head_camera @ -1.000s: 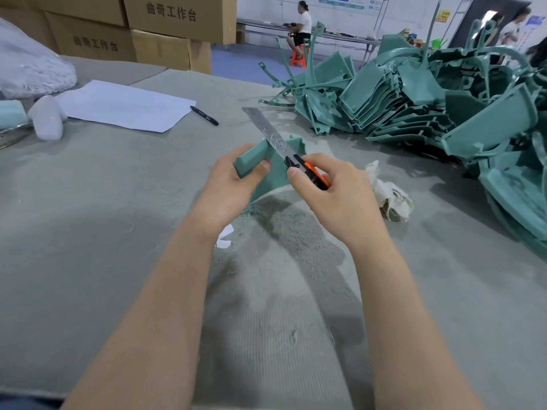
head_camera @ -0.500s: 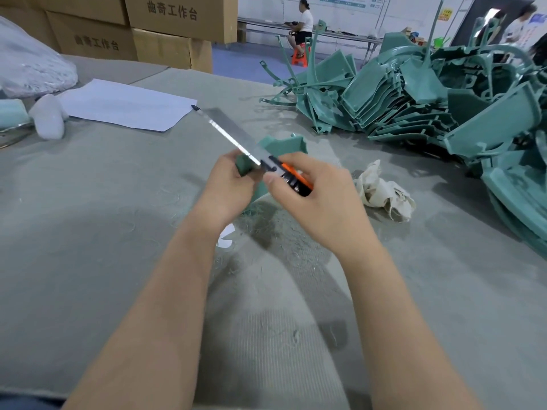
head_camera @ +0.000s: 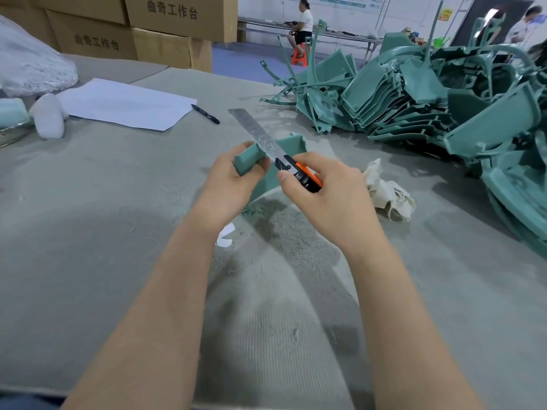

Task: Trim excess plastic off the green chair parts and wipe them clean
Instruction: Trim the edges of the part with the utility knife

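Observation:
My left hand (head_camera: 229,184) grips a small green chair part (head_camera: 291,146) at its near left end, holding it just above the grey felt table (head_camera: 88,232). My right hand (head_camera: 331,196) holds an orange and black utility knife (head_camera: 305,174). Its long steel blade (head_camera: 254,128) lies across the top of the part and points up and left. Thin green shavings (head_camera: 257,210) lie on the felt under the part. A crumpled cream rag (head_camera: 387,192) rests just right of my right hand.
A big heap of green chair parts (head_camera: 429,96) fills the table's right side. A white sheet of paper (head_camera: 124,103) and a black pen (head_camera: 205,113) lie at the left. Cardboard boxes (head_camera: 171,28) stand behind. A white foam lump (head_camera: 48,119) sits far left. People are in the background.
The knife blade has swung from pointing far left back to a steeper line across the part. My right hand has moved right and slightly away from the left hand.

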### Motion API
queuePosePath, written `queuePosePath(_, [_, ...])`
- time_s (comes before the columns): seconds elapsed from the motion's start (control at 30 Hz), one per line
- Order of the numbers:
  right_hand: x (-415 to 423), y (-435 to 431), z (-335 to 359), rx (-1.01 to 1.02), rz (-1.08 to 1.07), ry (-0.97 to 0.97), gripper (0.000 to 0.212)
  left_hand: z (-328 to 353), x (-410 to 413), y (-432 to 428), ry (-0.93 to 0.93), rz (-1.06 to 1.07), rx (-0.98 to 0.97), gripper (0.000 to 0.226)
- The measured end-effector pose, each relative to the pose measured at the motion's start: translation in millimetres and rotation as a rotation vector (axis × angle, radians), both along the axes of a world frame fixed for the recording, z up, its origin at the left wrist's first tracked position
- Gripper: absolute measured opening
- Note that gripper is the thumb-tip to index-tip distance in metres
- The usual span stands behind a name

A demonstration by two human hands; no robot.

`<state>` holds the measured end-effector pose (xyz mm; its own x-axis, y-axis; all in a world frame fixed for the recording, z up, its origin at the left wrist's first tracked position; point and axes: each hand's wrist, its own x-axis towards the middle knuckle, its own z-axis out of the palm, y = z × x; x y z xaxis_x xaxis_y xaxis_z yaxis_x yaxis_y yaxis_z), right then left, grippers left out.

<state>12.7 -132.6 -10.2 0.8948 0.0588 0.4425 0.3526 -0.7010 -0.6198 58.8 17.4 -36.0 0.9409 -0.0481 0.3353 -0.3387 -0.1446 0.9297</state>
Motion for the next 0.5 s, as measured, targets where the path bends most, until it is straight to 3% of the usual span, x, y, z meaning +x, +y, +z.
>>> queuePosePath(0.23, [-7, 11, -2, -0.137, 0.181, 0.066, 0.019, 3, 0, -4, 0.091, -0.068, -0.1, 0.017])
queuePosePath(0.3, [-6, 8, -1, -0.09, 0.206, 0.067, 0.018, 2, 1, -3, 0.083, -0.04, -0.075, 0.015])
queuePosePath(0.37, [-1, 0, 1, -0.004, 0.14, 0.041, 0.019, 1, 2, -2, 0.056, 0.001, -0.038, 0.008])
queuePosePath(0.5, [5, -11, 1, 0.047, -0.04, -0.001, 0.017, 1, -1, -1, 0.014, 0.007, -0.01, 0.022])
